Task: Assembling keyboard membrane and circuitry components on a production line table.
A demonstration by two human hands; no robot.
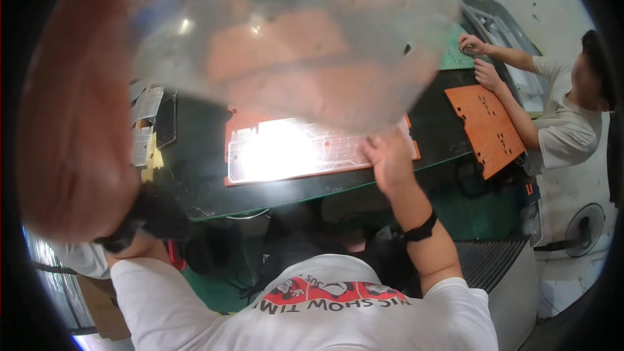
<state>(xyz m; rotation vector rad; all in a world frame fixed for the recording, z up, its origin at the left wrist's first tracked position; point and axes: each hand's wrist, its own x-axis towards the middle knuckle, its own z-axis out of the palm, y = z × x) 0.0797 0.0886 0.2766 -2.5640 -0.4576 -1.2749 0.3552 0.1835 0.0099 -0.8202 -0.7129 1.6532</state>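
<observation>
A large see-through plastic sheet (286,45) hangs blurred in the air close in front of me, spanning the top of the view. At its left edge my left hand (78,97) is raised, smeared by motion, and seems to hold it; the fingertips are out of view. Below the sheet, an orange board (229,179) lies on the table, bearing a clear keyboard-shaped panel (348,157) with fine line patterns and strong glare. My right hand (392,162) is at that panel's right part, by the sheet's lower corner, its fingers partly covered.
The dark table (195,182) has a green front edge. Small pale strips (144,123) and a yellow item (155,159) sit at its left. A co-worker (565,117) at the right handles a green board (457,52), near another orange board (487,130). A fan (585,229) stands far right.
</observation>
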